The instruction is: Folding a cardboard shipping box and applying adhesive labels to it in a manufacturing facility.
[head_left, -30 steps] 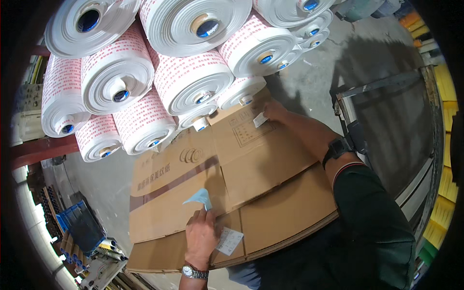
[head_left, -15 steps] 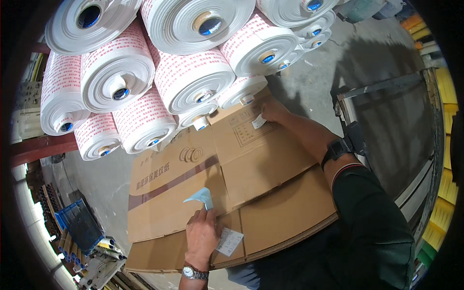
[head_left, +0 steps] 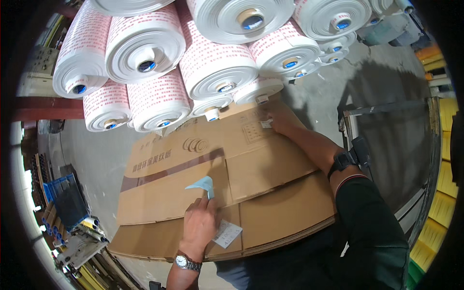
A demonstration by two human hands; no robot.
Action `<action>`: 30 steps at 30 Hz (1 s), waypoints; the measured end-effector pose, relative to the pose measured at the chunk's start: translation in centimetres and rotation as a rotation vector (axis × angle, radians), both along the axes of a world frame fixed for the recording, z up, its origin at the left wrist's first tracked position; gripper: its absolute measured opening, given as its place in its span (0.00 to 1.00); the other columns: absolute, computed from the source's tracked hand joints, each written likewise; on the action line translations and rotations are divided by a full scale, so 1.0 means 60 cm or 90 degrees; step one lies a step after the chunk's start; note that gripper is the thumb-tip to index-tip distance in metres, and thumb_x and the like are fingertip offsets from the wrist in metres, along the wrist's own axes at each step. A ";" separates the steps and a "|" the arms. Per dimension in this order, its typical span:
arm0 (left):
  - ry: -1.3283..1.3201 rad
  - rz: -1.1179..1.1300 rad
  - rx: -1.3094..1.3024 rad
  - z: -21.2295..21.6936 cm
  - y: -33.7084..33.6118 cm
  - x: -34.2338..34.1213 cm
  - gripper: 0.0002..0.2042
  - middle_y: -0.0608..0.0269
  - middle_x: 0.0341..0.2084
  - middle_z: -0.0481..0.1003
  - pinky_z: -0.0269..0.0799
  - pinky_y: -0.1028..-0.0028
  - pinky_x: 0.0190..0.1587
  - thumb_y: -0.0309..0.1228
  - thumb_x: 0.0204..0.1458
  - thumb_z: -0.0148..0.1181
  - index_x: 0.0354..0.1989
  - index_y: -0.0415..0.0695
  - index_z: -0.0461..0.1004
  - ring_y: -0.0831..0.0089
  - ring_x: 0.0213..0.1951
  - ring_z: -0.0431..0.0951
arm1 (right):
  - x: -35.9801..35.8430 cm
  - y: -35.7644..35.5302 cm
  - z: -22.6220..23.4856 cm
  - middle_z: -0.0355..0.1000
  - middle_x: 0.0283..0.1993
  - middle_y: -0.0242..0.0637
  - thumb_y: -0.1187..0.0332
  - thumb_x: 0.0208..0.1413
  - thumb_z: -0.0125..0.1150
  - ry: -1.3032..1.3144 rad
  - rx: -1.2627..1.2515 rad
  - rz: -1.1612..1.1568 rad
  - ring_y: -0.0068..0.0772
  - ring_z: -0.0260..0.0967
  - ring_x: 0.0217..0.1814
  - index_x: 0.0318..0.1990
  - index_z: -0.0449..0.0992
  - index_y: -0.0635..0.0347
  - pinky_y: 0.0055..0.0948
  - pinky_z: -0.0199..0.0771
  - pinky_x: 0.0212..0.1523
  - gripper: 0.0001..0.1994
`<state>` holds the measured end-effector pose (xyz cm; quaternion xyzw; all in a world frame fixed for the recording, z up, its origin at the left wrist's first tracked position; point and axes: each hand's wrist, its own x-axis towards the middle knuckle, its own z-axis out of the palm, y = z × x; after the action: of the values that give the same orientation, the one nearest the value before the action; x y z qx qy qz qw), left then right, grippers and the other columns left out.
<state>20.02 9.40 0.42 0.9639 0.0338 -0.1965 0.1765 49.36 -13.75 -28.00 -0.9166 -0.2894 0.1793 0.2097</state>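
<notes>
Flattened cardboard boxes (head_left: 273, 169), brown with printing and a dark stripe, lie stacked in front of me. My left hand (head_left: 200, 220) is closed over their near part, pinching a curled light-blue slip (head_left: 203, 183) that sticks up past the fingertips. Beside that hand, a white printed label (head_left: 228, 235) rests on the lower cardboard layer. My right arm reaches across to the far right part of the stack. There my right hand (head_left: 281, 118) is at a small white label (head_left: 266, 124) next to a printed box panel; its fingers are partly hidden and blurred.
Large white rolls with red print (head_left: 217, 70) are piled beyond the cardboard, close to its far edge. A dark metal frame (head_left: 386, 107) stands at the right, with yellow stacks (head_left: 445, 179) behind it. A blue crate (head_left: 65, 198) sits at the left.
The view has shifted, so the rolls appear higher and further right. The small white label at my right hand looks flatter against the cardboard. My left hand still pinches the blue slip.
</notes>
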 end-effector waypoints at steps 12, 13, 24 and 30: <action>-0.007 -0.011 0.011 -0.001 0.006 -0.004 0.17 0.55 0.33 0.73 0.72 0.60 0.39 0.30 0.41 0.69 0.40 0.42 0.74 0.54 0.37 0.75 | -0.012 -0.013 0.022 0.74 0.43 0.50 0.71 0.47 0.55 0.013 -0.053 0.079 0.52 0.67 0.54 0.44 0.77 0.60 0.45 0.64 0.57 0.14; -0.005 -0.006 0.011 -0.003 0.007 -0.007 0.17 0.55 0.33 0.73 0.72 0.60 0.39 0.30 0.41 0.69 0.40 0.42 0.74 0.54 0.37 0.75 | -0.014 -0.013 0.039 0.73 0.46 0.50 0.70 0.48 0.55 -0.008 -0.136 0.075 0.51 0.66 0.55 0.46 0.76 0.60 0.44 0.63 0.58 0.16; -0.038 0.022 0.015 0.001 0.009 -0.013 0.18 0.54 0.31 0.73 0.72 0.60 0.38 0.28 0.39 0.69 0.40 0.40 0.74 0.54 0.34 0.76 | -0.139 0.090 0.079 0.59 0.63 0.58 0.49 0.55 0.57 0.121 0.044 0.354 0.55 0.55 0.67 0.60 0.62 0.73 0.46 0.55 0.66 0.35; -0.079 0.025 0.019 0.006 0.009 -0.014 0.18 0.52 0.33 0.74 0.73 0.61 0.39 0.27 0.39 0.69 0.41 0.39 0.75 0.54 0.35 0.76 | -0.243 0.068 0.266 0.57 0.66 0.56 0.49 0.53 0.58 0.141 0.222 0.587 0.56 0.51 0.70 0.63 0.61 0.67 0.49 0.53 0.66 0.36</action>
<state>19.20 9.97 0.76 0.9759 0.0448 -0.1322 0.1674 34.76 -9.67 -12.05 -0.6202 -0.6657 0.2988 0.2879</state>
